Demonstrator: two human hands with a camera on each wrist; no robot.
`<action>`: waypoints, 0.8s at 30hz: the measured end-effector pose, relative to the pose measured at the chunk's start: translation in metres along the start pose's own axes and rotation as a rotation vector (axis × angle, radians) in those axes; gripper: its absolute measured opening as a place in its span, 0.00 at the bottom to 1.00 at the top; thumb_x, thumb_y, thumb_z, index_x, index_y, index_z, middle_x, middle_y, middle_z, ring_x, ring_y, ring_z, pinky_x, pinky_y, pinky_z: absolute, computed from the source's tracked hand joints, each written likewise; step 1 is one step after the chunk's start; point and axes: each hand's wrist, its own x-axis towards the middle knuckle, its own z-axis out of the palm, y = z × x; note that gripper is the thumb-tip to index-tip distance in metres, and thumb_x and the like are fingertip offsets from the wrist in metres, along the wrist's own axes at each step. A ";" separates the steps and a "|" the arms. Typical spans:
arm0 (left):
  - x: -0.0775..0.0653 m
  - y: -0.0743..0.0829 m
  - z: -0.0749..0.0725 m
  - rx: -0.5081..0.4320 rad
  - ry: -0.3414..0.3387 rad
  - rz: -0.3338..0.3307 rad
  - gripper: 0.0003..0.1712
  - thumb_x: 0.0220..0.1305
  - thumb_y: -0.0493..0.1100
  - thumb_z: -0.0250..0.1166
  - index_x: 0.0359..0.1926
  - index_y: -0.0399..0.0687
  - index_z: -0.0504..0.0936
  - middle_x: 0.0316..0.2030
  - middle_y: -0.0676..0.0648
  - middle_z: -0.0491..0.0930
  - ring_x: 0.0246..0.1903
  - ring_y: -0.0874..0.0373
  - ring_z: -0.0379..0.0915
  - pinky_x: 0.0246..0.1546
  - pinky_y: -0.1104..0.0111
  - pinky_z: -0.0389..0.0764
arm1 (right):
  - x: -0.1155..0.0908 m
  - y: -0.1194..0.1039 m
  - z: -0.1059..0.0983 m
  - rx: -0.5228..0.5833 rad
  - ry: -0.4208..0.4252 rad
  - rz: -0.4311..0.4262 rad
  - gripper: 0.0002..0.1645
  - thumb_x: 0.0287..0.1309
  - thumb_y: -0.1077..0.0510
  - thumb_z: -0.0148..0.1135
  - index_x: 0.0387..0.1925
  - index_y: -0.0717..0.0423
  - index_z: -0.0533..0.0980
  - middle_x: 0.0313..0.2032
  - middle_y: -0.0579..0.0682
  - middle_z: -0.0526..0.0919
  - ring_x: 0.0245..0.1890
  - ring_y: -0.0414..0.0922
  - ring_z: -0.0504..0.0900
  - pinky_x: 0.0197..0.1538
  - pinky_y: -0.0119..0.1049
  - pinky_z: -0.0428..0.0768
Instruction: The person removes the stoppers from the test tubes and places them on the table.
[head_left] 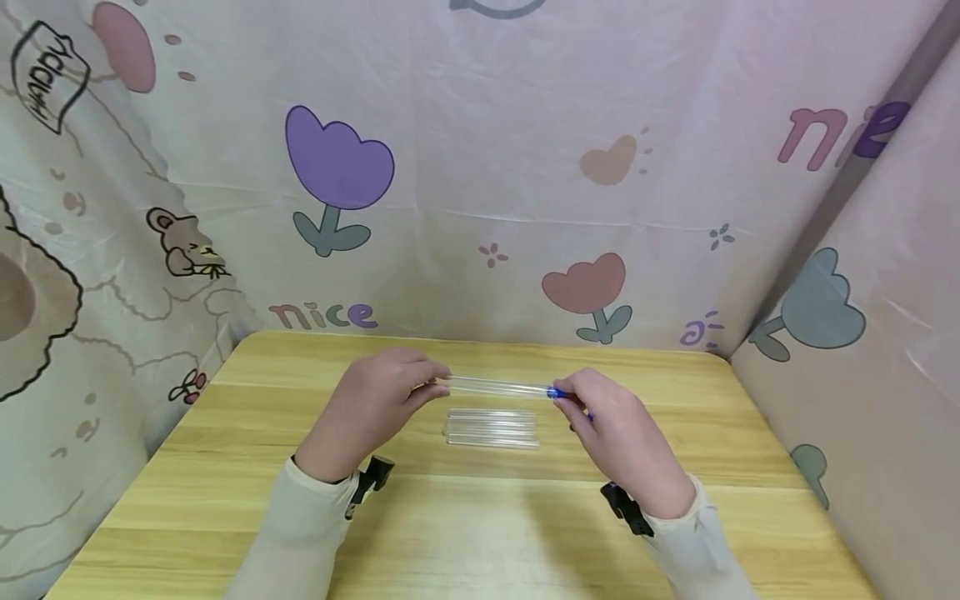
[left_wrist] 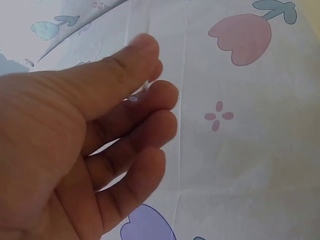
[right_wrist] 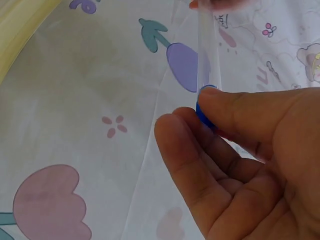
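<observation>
A clear thin tube is stretched level between both hands, above the table. My left hand pinches its left end between thumb and fingers; in the left wrist view a small glassy tip shows between thumb and forefinger. At the other end my right hand pinches a blue cap-like piece around the tube's end. A bit of red and more blue show by the right fingers, mostly hidden. Several similar clear tubes lie side by side on the table, below the held one.
The wood-grain table extends under both arms. A patterned cloth hangs behind it and along both sides. Each wrist carries a black camera mount, such as the left mount.
</observation>
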 end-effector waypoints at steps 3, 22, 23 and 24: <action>0.000 0.000 0.001 0.002 0.017 0.009 0.10 0.55 0.44 0.80 0.38 0.50 0.91 0.34 0.55 0.88 0.32 0.61 0.83 0.33 0.69 0.84 | -0.001 0.001 0.000 0.026 -0.007 -0.019 0.10 0.61 0.68 0.72 0.39 0.53 0.80 0.34 0.39 0.78 0.30 0.34 0.72 0.32 0.29 0.76; -0.001 -0.002 -0.004 -0.056 -0.137 -0.126 0.08 0.64 0.48 0.75 0.41 0.54 0.88 0.35 0.60 0.86 0.32 0.68 0.79 0.34 0.69 0.81 | 0.002 -0.003 0.003 0.073 0.002 0.082 0.10 0.64 0.62 0.72 0.45 0.52 0.80 0.37 0.39 0.80 0.36 0.34 0.80 0.34 0.33 0.81; -0.001 -0.002 -0.004 -0.057 -0.140 -0.124 0.08 0.64 0.48 0.75 0.42 0.53 0.88 0.36 0.60 0.86 0.33 0.67 0.80 0.35 0.69 0.82 | 0.002 -0.003 0.003 0.079 -0.003 0.096 0.10 0.64 0.62 0.71 0.45 0.51 0.80 0.37 0.39 0.80 0.36 0.35 0.80 0.34 0.33 0.81; -0.001 -0.002 -0.004 -0.060 -0.142 -0.120 0.08 0.64 0.48 0.75 0.42 0.53 0.88 0.36 0.59 0.86 0.33 0.67 0.81 0.35 0.69 0.82 | 0.003 -0.003 0.003 0.086 -0.005 0.107 0.10 0.64 0.62 0.71 0.45 0.51 0.80 0.37 0.39 0.80 0.36 0.35 0.81 0.34 0.33 0.81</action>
